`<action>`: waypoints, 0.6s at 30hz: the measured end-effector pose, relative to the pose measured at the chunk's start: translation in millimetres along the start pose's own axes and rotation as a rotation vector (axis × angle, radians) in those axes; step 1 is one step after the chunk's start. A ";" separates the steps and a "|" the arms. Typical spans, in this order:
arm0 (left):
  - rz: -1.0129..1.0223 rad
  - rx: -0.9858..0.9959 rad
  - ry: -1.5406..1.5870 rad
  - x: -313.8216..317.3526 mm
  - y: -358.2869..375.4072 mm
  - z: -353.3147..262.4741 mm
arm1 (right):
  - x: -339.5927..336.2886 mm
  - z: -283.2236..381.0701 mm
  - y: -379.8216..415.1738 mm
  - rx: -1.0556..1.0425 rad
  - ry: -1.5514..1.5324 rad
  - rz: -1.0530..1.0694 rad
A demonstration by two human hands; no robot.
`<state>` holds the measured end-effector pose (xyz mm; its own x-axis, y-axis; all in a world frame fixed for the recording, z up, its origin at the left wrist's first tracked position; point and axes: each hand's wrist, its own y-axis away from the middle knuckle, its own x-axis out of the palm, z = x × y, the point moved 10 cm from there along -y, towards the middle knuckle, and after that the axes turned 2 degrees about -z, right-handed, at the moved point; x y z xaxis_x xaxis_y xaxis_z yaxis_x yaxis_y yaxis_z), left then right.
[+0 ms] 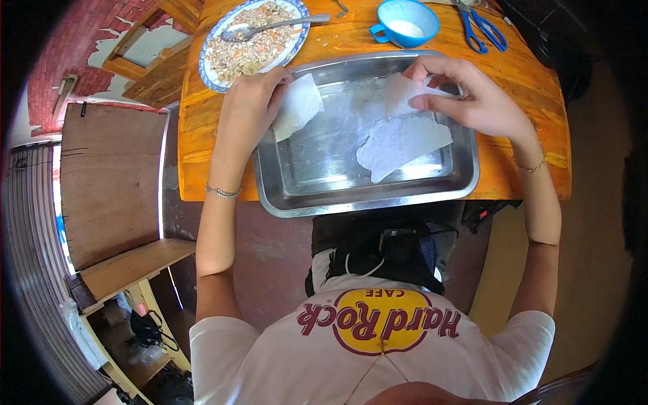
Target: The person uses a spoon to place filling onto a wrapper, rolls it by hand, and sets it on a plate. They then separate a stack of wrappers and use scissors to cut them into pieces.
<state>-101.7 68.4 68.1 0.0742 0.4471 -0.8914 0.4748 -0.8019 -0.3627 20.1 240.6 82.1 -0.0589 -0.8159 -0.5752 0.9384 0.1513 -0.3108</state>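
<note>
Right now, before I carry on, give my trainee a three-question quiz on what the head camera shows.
1. True or false: the blue scissors lie inside the metal tray.
2. What does the left hand hold? A) a spoon B) a thin white sheet C) the cup
3. Fill in: the spoon rests on the ____ of rice.

Key
1. False: they lie on the wooden table, beside the blue cup.
2. B: a thin white sheet at the tray's left rim; the right hand pinches another sheet.
3. plate.
</note>
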 end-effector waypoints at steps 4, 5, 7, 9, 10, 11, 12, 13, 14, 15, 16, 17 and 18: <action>-0.035 0.014 0.061 0.4 1.8 0.7 | 26.5 -11.0 5.2 0.251 -0.763 0.335; -0.043 0.009 0.077 -0.2 1.3 1.3 | 33.7 -22.5 9.6 0.323 -0.584 0.387; -0.059 0.025 0.050 -3.2 2.0 -2.1 | 42.8 -47.0 19.9 0.454 -0.221 0.485; -0.072 0.071 -0.034 -7.1 2.8 -13.0 | 32.6 -39.6 15.4 0.294 0.280 0.321; -0.036 0.085 -0.035 -3.2 3.9 -16.3 | 34.8 -32.5 16.1 0.238 0.361 0.254; -0.002 0.100 -0.035 0.8 5.0 -19.7 | 36.2 -23.3 15.6 0.182 0.443 0.186; 0.035 0.116 -0.033 5.6 6.9 -23.7 | 43.8 -22.5 17.9 0.212 0.471 0.188; 0.057 0.101 -0.057 10.6 10.4 -25.4 | 51.1 -21.6 18.9 0.242 0.502 0.191; 0.078 0.087 -0.085 15.3 14.4 -26.8 | 53.4 -22.5 18.8 0.269 0.533 0.193; 0.099 0.072 -0.114 18.7 16.6 -26.3 | 55.9 -25.7 19.7 0.297 0.522 0.233; 0.103 0.080 -0.112 18.5 16.6 -27.0 | 57.7 -28.7 20.8 0.326 0.510 0.273; 0.108 0.087 -0.110 17.8 16.5 -27.9 | 59.8 -31.6 22.2 0.355 0.498 0.314; 0.112 0.094 -0.108 17.5 16.7 -28.3 | 60.2 -33.5 21.8 0.369 0.485 0.333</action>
<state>-67.7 74.0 54.2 0.0247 0.3119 -0.9498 0.3849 -0.8798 -0.2789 25.6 213.5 15.4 0.1874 -0.4047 -0.8951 0.9823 0.0807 0.1691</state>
